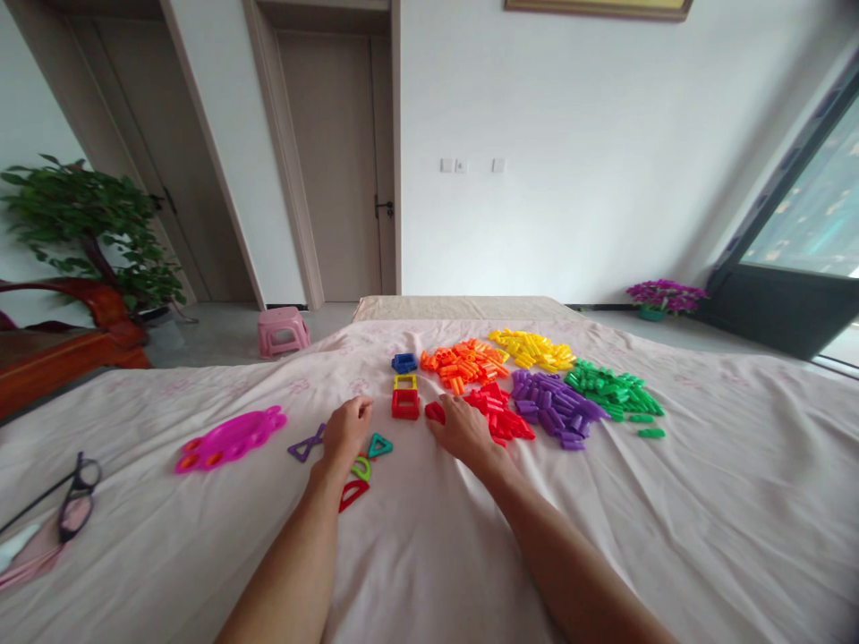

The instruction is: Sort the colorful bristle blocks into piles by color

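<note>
My right hand (464, 433) is at the left edge of a pile of red plastic pieces (505, 420), its fingers bent round a red piece (436, 412). Curled fingers close my left hand (347, 431) above the cloth; what they hold, if anything, is hidden. Between the hands stands a red square frame stack (405, 404), with a yellow square frame (404, 383) and blue square frames (403, 363) behind it. Around my left hand lie purple triangle frames (307, 444), a teal triangle (379, 445), a lime curved piece (361, 468) and a red curved piece (352, 494).
Orange (463, 363), yellow (533, 350), purple (556, 405) and green (612, 387) piles of plastic pieces spread behind and right of my right hand. At left lie a magenta tray (234, 437) and black-framed glasses (80, 487). A pink stool (283, 332) stands beyond the cloth-covered surface.
</note>
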### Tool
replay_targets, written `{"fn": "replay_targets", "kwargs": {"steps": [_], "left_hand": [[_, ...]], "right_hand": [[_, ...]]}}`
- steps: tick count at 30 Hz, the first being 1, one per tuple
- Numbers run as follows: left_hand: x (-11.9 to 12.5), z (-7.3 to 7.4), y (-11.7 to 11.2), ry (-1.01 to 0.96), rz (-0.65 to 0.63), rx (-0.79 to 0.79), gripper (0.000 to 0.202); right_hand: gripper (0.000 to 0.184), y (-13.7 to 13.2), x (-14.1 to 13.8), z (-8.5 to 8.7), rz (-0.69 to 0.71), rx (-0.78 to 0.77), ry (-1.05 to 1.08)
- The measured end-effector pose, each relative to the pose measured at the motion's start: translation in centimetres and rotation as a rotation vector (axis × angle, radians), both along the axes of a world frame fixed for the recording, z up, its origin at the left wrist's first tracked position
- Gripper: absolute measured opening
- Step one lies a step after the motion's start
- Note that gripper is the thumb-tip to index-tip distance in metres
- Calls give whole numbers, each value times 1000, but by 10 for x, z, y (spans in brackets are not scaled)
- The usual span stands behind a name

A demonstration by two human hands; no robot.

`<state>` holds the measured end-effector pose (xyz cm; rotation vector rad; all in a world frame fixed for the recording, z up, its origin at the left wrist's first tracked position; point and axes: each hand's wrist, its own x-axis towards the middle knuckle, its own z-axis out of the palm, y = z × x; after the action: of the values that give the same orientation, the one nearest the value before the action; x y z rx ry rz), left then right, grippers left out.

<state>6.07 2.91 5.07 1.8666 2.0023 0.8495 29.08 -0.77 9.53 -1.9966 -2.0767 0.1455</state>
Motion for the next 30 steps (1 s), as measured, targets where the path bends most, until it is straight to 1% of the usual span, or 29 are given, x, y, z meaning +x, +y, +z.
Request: {"fn": "replay_targets", "kwargs": {"steps": [2,5,9,11,13,15,18,21,24,27,30], "left_hand": [[1,0,-1,13,-7,6,26],[3,2,-3,31,-14,11,26],[4,4,-5,36,-18,12,27],[4,5,-5,32,-18,13,27],[4,5,-4,24,-23,16,27],[3,5,-4,15,-27,18,27],[3,5,-3,0,-24,17,26],[2,5,-3,-16,-17,20,26],[2,4,-2,-27,-24,30,26],[1,3,0,-35,-34,39,26],[1,2,2,-36,-37,38,25]], "right_hand": [[40,-1,-5,-1,12,-38,-43],[44,-2,-9,0,4,-53,-56],[53,-4,-5,10,31,-52,-17],[49,-3,1,19,43,-21,13],[41,6,7,29,55,35,65],[36,24,9,38,83,60,135],[42,69,-3,48,106,52,207],[55,120,-29,53,70,42,108],[57,160,-55,53,43,0,-13],[59,184,-74,48,21,-45,-62],[61,197,-84,41,3,-80,-103]]}}
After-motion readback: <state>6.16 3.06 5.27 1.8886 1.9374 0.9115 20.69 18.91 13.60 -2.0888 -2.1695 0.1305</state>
